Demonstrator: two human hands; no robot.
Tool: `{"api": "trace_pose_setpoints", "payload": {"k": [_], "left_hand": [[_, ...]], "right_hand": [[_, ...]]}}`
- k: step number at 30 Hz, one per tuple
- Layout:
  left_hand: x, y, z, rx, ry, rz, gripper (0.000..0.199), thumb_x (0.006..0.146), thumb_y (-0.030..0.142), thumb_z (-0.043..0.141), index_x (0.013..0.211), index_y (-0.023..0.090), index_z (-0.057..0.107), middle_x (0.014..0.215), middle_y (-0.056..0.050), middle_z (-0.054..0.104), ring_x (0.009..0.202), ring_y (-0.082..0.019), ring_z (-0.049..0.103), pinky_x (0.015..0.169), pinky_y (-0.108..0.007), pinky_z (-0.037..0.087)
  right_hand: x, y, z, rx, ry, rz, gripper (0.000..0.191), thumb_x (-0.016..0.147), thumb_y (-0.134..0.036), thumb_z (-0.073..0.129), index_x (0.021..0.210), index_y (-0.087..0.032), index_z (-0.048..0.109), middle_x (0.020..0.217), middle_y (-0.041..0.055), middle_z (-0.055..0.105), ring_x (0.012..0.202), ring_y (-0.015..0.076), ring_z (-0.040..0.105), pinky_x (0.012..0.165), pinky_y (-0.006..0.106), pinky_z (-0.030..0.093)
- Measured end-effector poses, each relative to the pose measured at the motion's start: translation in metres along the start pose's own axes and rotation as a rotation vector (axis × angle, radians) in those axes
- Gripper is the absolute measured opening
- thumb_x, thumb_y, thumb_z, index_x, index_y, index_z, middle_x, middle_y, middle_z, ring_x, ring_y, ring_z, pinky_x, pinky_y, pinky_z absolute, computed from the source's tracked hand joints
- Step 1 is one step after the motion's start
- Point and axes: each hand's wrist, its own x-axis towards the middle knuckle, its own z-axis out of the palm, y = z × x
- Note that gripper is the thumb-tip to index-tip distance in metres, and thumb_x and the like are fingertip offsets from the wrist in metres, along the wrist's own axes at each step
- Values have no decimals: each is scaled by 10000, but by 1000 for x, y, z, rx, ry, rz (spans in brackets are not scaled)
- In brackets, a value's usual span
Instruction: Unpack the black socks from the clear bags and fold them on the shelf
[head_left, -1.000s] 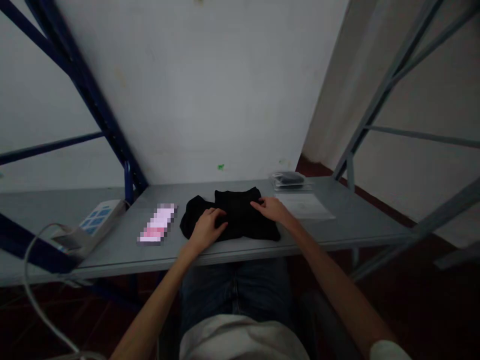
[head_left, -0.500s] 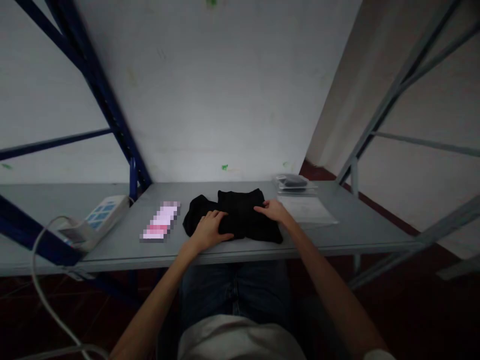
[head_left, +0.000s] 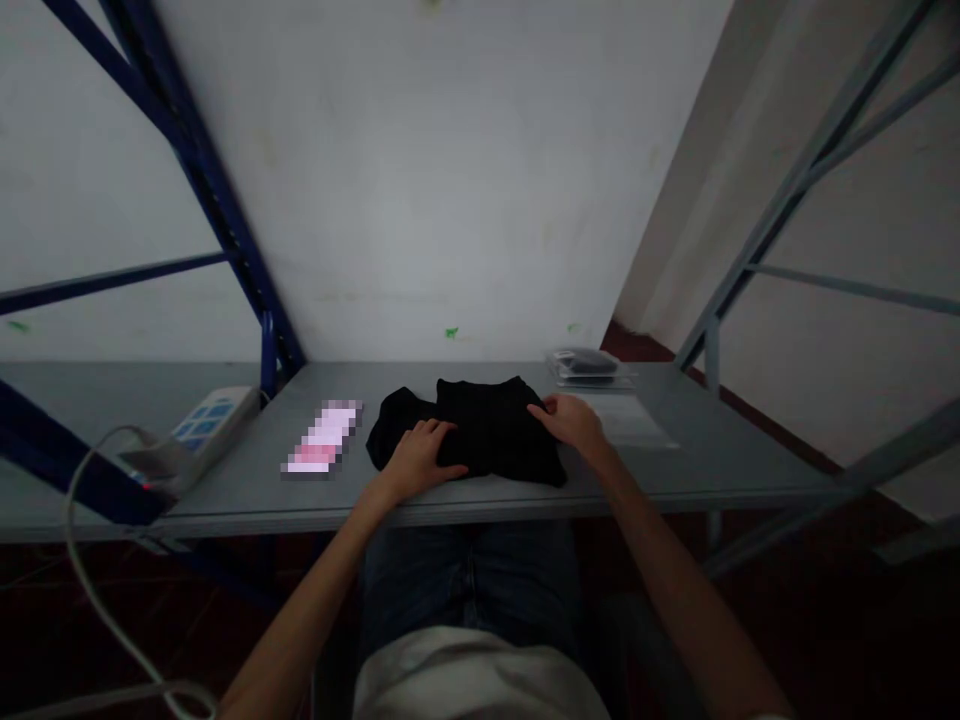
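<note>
A black cloth garment [head_left: 491, 430] lies on the grey shelf top in front of me, folded or bunched, with a rumpled part at its left; its exact kind I cannot make out. My left hand [head_left: 420, 460] rests flat on the left half of the cloth, thumb and fingers spread. At the cloth's right edge is my right hand [head_left: 574, 425], thumb and forefinger apart and touching the fabric. Its other fingers are partly hidden behind the hand.
Left of the cloth lies a blurred phone [head_left: 325, 437]. A white power strip [head_left: 214, 425] with a cable sits farther left by the blue rack post [head_left: 210, 190]. Packed clear bags [head_left: 589, 365] and a flat clear bag [head_left: 634, 420] lie at the right. A white wall [head_left: 450, 200] stands behind.
My right hand has slid to the right over the cloth, from its upper middle to its right edge. The cloth and my left hand stay where they were.
</note>
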Motion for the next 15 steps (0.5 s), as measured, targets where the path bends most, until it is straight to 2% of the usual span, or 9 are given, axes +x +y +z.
{"api": "trace_pose_setpoints", "payload": {"k": [5,8,11,15], "left_hand": [[3,-10,2,-80,150,4,641,807,543,786,1335,230,599,1336,-142,634,1221,-349,615,1016,-491,505],[8,-18,4,-159,298,-24,518,898,549,678,1284,212,610,1247,-134,665,1169,-315,647,998,-473,525],[11,-26,3,-268,404,-83,422,969,536,569,1217,199,616,1164,-124,690,1022,-263,700,922,-436,560],[14,-33,1,-412,428,-127,455,946,550,597,1227,192,591,1077,-102,719,907,-231,725,817,-387,582]], "right_hand": [[-11,-31,-11,-7,121,-55,397,1007,-520,535,1124,-202,742,1039,118,779,986,277,731,785,343,525],[-17,-58,-10,57,195,-144,395,1014,-498,537,1214,-196,696,1003,109,776,952,263,728,801,343,534],[-24,-89,-5,128,187,-220,407,1029,-488,521,1270,-189,655,1038,116,764,985,258,715,844,352,535],[-33,-124,7,210,111,-306,402,1036,-432,522,1330,-174,617,1199,152,715,1116,293,671,927,407,528]]}}
